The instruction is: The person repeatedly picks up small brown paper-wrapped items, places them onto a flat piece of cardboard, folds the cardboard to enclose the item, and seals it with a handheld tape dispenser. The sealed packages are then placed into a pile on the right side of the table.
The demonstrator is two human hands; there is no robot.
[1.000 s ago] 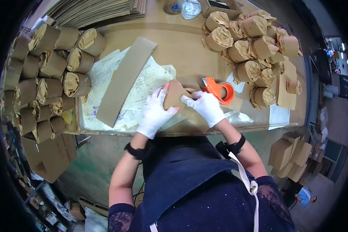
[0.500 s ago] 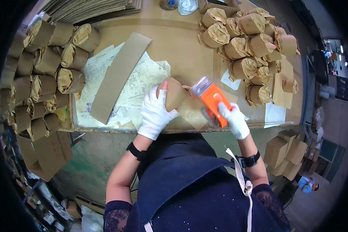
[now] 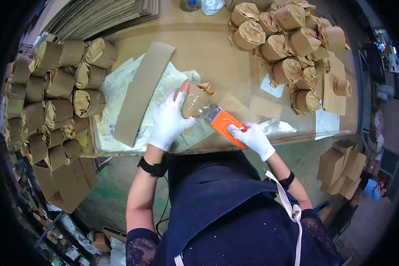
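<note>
My left hand (image 3: pixel 167 122), in a white glove with a bare thumb tip, grips a brown cardboard-wrapped bundle (image 3: pixel 191 103) above the near part of the table. Crumpled brown paper sticks out at the bundle's far end, and a shiny clear strip shows on its side. My right hand (image 3: pixel 256 141), gloved too, is closed around an orange tape dispenser (image 3: pixel 227 126). The dispenser's front end points up and left, right up against the bundle; whether they touch is hard to tell. Beneath the left hand and bundle lie printed papers (image 3: pixel 108 133) with a corrugated cardboard strip (image 3: pixel 144 95) across them.
Similar wrapped bundles (image 3: pixel 88 76) are piled at the left, and more (image 3: pixel 288 71) at the far right. A stack of cardboard sheets (image 3: pixel 97 17) occupies the far left. Cardboard boxes (image 3: pixel 339 168) stand on the floor at right, with a person (image 3: pixel 374 189) beyond them.
My right hand has brought the tape dispenser left and tilted it against the bundle. My left hand has turned the bundle, and a shiny clear strip now shows on it.
</note>
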